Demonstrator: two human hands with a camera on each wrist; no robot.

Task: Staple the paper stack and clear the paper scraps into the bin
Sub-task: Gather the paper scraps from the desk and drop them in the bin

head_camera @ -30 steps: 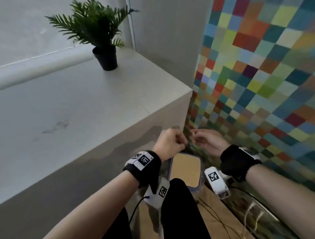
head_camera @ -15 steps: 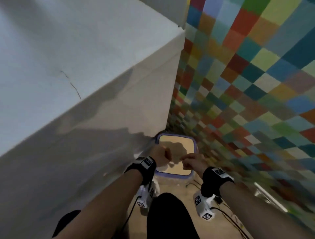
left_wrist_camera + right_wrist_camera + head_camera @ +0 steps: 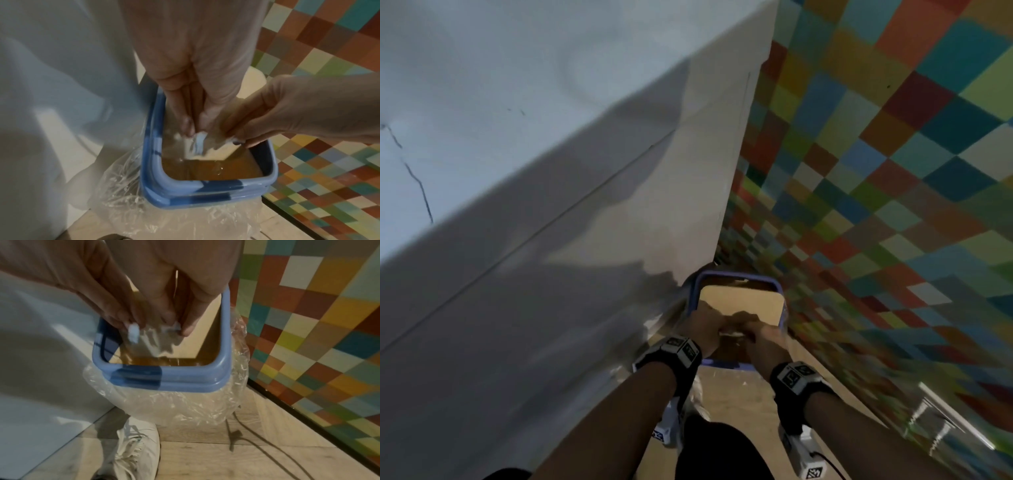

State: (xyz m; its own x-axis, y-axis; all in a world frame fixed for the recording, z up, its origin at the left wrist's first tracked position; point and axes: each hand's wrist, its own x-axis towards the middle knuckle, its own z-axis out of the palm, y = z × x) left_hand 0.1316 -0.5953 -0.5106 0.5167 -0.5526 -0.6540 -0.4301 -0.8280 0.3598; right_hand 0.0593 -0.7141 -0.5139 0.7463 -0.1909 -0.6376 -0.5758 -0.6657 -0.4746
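- Left wrist view: the left hand [image 3: 197, 91] and right hand [image 3: 287, 110] meet over the open bin [image 3: 205, 193], fingertips pinching white paper scraps [image 3: 202, 147] just above its near edge.
- Bin stands on the wood floor [image 3: 236, 454], against the white counter [image 3: 551, 171].
- Clear plastic liner [image 3: 185, 404] drapes outside the rim.
- White shoe [image 3: 135, 449] nearby.

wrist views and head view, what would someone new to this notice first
First, the two hands meeting over the open mouth of the blue-rimmed bin: the left hand and right hand both pinch white paper scraps just above it. Next, the crinkled clear plastic liner spilling over the bin's outside. Behind, on the right, the bright multicoloured checkered wall stands out.
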